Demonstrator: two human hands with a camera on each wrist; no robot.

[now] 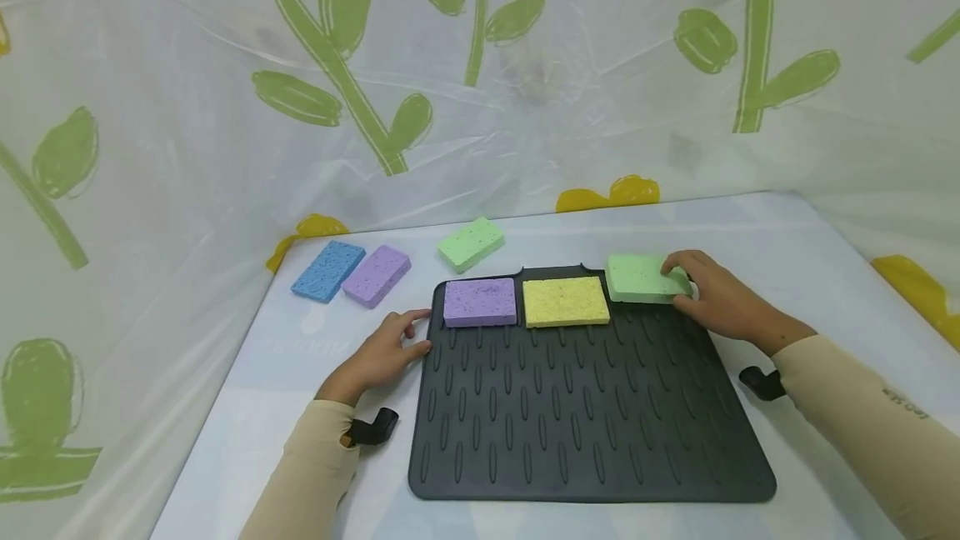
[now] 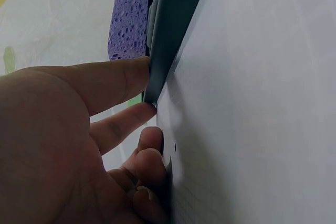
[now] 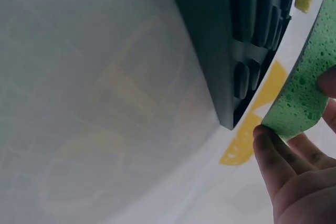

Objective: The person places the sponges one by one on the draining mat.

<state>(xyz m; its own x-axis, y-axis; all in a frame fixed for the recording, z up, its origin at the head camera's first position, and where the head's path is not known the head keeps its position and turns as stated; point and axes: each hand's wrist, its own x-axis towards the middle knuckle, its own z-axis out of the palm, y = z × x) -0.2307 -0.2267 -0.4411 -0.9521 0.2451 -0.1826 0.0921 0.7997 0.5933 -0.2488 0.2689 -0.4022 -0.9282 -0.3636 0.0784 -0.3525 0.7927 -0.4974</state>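
Right hand (image 1: 723, 300) pinching a light-green rectangular porous sponge (image 1: 637, 277) at the far edge of a black ribbed mat (image 1: 585, 432) between the hands.

They seem to be laying a row; the next move probably calls for lowering it level beside the yellow rectangular sponge (image 1: 566, 303) left of that hand. The left hand (image 1: 381, 354) only touches the mat's side, thumb and forefinger straight. The head view suggests contact; the right wrist view shows a gap.

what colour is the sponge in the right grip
Light green sponge, best seen in the head view.
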